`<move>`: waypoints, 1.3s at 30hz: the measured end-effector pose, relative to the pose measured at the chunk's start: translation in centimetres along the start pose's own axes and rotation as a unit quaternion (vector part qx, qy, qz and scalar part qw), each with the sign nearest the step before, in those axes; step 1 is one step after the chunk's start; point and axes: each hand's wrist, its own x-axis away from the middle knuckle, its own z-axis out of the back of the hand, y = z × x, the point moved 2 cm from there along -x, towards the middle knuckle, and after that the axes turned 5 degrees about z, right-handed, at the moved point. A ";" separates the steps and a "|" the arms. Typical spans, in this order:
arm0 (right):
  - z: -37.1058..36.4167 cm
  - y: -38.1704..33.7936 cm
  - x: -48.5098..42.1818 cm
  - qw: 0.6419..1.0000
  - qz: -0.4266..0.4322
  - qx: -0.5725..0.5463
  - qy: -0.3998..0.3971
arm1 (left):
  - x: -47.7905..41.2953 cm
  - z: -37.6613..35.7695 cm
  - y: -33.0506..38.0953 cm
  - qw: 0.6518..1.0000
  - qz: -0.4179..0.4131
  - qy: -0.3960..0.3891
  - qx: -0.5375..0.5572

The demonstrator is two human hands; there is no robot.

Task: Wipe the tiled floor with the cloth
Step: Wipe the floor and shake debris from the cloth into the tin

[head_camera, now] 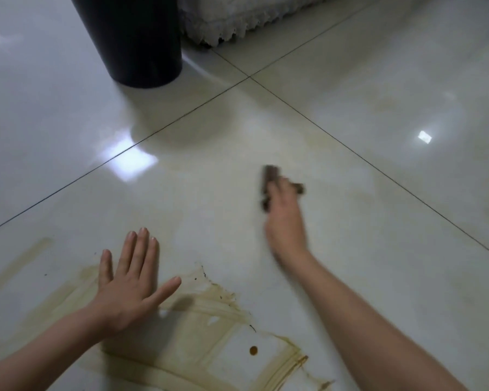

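Cloth (268,185) in grip of outstretched right hand (285,224); left hand (130,280) flat, thumb splayed

Dim light, floor (350,94) glare, blurred right hand (284,221).

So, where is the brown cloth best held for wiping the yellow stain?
Probably at its middle, from above: the cloth lies bunched low on the floor, with ends showing on both sides of the right hand, which covers it so. Blur hides the exact grip. The stain lies nearer, by the left hand.
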 end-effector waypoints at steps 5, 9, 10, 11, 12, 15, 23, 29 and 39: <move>-0.8 -7.1 3.2 0.923 0.314 -0.076 -0.210 | 0.5 0.4 0.1 1.000 0.003 -0.006 0.012; 5.0 1.0 -3.2 0.982 0.134 -0.046 -0.122 | 0.3 -0.1 0.1 1.000 -0.002 -0.001 0.014; 6.3 4.1 -5.2 0.995 0.056 -0.013 -0.086 | 0.2 -0.3 0.0 1.000 -0.003 0.002 0.010; 7.2 6.6 -6.9 0.998 -0.020 0.009 -0.063 | 0.0 -0.4 -0.1 1.000 -0.003 0.005 0.008; 7.4 8.1 -7.9 0.996 -0.074 0.020 -0.047 | -0.1 -0.5 -0.2 1.000 -0.004 0.008 0.007; 4.0 4.7 -8.4 0.997 -0.066 -0.016 -0.027 | -0.2 -0.4 -0.3 1.000 -0.001 0.013 -0.001; -1.1 -9.6 6.2 0.927 0.290 -0.118 -0.209 | -0.2 0.0 -0.2 1.000 0.010 -0.003 0.006; 8.6 -1.6 2.4 0.981 0.139 -0.129 -0.049 | -0.6 -0.1 -0.5 0.999 -0.003 0.006 0.032; 0.1 -5.1 8.0 1.000 0.010 -0.023 -0.019 | -1.4 -1.2 -0.7 0.997 -0.026 0.041 0.056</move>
